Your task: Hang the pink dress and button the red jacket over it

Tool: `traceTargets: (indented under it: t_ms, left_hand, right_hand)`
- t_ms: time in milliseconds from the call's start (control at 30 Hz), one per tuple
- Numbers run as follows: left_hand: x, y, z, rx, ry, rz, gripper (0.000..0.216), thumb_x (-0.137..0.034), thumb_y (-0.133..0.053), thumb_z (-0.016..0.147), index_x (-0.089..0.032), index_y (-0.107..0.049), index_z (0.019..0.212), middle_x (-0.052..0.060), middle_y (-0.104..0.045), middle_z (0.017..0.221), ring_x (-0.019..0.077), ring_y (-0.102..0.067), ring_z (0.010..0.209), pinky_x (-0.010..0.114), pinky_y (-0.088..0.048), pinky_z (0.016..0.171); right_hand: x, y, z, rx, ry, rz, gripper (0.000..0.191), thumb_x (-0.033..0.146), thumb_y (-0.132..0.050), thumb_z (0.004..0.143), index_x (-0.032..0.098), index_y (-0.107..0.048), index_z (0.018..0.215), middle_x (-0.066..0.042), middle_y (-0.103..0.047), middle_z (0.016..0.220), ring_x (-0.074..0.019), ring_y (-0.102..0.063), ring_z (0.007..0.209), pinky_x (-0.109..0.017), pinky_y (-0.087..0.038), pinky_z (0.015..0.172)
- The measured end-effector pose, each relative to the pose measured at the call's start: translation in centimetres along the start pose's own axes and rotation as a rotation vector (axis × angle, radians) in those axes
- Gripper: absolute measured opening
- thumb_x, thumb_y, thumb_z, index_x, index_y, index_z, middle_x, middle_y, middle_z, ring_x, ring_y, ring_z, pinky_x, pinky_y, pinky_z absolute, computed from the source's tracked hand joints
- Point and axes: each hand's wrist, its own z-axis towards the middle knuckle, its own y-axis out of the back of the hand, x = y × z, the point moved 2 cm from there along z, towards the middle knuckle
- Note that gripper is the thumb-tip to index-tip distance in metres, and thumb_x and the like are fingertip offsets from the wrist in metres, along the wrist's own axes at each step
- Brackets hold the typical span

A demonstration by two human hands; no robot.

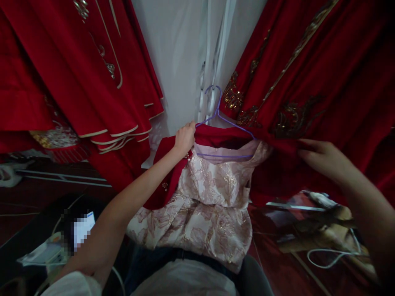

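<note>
A red garment with a pale pink and gold brocade lining (212,193) hangs on a purple wire hanger (226,123) in front of me. My left hand (184,137) is closed on the red collar edge at the hanger's left shoulder. My right hand (321,158) grips the red fabric at the garment's right side, fingers curled into the cloth. The brocade falls down toward my lap.
Red robes with gold embroidery hang at the left (77,74) and right (308,70), with a white wall (179,53) between them. A phone (82,230) and papers lie at the lower left. A white cable (327,257) lies on the dark red floor at the right.
</note>
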Motion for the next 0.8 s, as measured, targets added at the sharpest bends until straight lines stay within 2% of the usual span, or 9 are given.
traceTargets:
  t_ms: [33,100,233,300,400,467,600,700,800]
  left_hand:
    - [-0.1,0.1,-0.2,-0.001,0.005,0.004,0.03,-0.006,-0.034,0.09,-0.015,-0.051,0.114,0.013,-0.064,0.104,0.024,-0.065,0.095,0.032,-0.048,0.08]
    - [-0.3,0.4,-0.5,-0.004,0.011,0.007,0.03,-0.005,-0.035,0.09,-0.015,-0.05,0.114,0.013,-0.064,0.103,0.0242,-0.065,0.095,0.032,-0.049,0.08]
    - [-0.5,0.9,-0.8,0.016,0.016,0.013,0.03,-0.004,-0.037,0.088,-0.015,-0.05,0.114,0.014,-0.064,0.102,0.0245,-0.066,0.094,0.033,-0.05,0.08]
    - [-0.4,1.0,-0.8,0.022,0.023,0.016,0.03,-0.004,-0.038,0.087,-0.015,-0.05,0.113,0.014,-0.064,0.102,0.0245,-0.066,0.095,0.033,-0.05,0.081]
    - [-0.3,1.0,-0.8,0.012,0.026,0.008,0.03,-0.004,-0.041,0.085,-0.014,-0.049,0.112,0.015,-0.064,0.101,0.0259,-0.067,0.094,0.035,-0.051,0.081]
    - [0.0,0.8,-0.8,-0.023,0.01,-0.017,0.03,-0.006,-0.045,0.083,-0.013,-0.049,0.112,0.015,-0.064,0.102,0.0279,-0.066,0.095,0.038,-0.051,0.082]
    - [0.7,0.1,-1.4,-0.134,-0.045,-0.098,0.035,-0.011,-0.053,0.078,-0.01,-0.048,0.113,0.018,-0.06,0.111,0.0326,-0.059,0.111,0.044,-0.048,0.093]
    - [1.1,-0.5,-2.4,-0.215,-0.107,-0.203,0.054,-0.01,-0.055,0.075,-0.006,-0.041,0.127,0.022,-0.052,0.129,0.0335,-0.047,0.127,0.047,-0.038,0.107]
    - [1.5,-0.9,-4.4,-0.264,-0.156,-0.313,0.074,-0.012,-0.056,0.074,-0.006,-0.025,0.141,0.022,-0.034,0.148,0.0328,-0.028,0.141,0.05,-0.025,0.117]
  right_hand:
    - [0.4,-1.3,-0.5,0.131,-0.009,0.103,0.022,0.02,-0.05,0.064,0.02,-0.063,0.081,-0.007,-0.065,0.076,-0.0201,-0.058,0.064,-0.037,-0.048,0.066]
    - [1.4,-4.4,-1.2,0.269,0.001,0.261,0.021,0.02,-0.048,0.064,0.018,-0.062,0.079,-0.007,-0.067,0.075,-0.0185,-0.059,0.062,-0.031,-0.048,0.06]
    - [4.1,-10.7,-1.8,0.243,-0.022,0.482,0.019,0.022,-0.044,0.065,0.017,-0.06,0.074,-0.001,-0.063,0.062,-0.0148,-0.054,0.05,-0.024,-0.042,0.047]
    - [6.4,-13.9,-2.3,0.307,0.003,0.561,0.015,0.022,-0.045,0.064,0.017,-0.059,0.067,-0.001,-0.062,0.058,-0.0143,-0.053,0.049,-0.023,-0.041,0.046]
    - [10.6,-18.4,-3.8,0.571,0.13,0.642,0.018,0.017,-0.044,0.06,0.016,-0.061,0.066,-0.001,-0.067,0.064,-0.0151,-0.057,0.056,-0.022,-0.044,0.052]
    - [12.8,-20.6,-4.8,0.624,0.214,0.673,0.019,0.015,-0.043,0.06,0.016,-0.061,0.066,0.0,-0.068,0.067,-0.0152,-0.058,0.059,-0.023,-0.046,0.056]
    - [13.8,-22.3,-5.4,0.575,0.256,0.724,0.029,0.011,-0.045,0.061,0.016,-0.066,0.081,0.0,-0.071,0.079,-0.0178,-0.063,0.074,-0.026,-0.051,0.071]
    - [12.1,-21.8,-5.4,0.523,0.263,0.708,0.035,0.011,-0.045,0.066,0.016,-0.067,0.093,-0.001,-0.073,0.086,-0.0189,-0.066,0.079,-0.029,-0.053,0.076]
    - [9.7,-20.6,-5.5,0.413,0.3,0.534,0.038,0.012,-0.048,0.07,0.015,-0.065,0.104,-0.006,-0.073,0.097,-0.0214,-0.067,0.089,-0.033,-0.052,0.084]
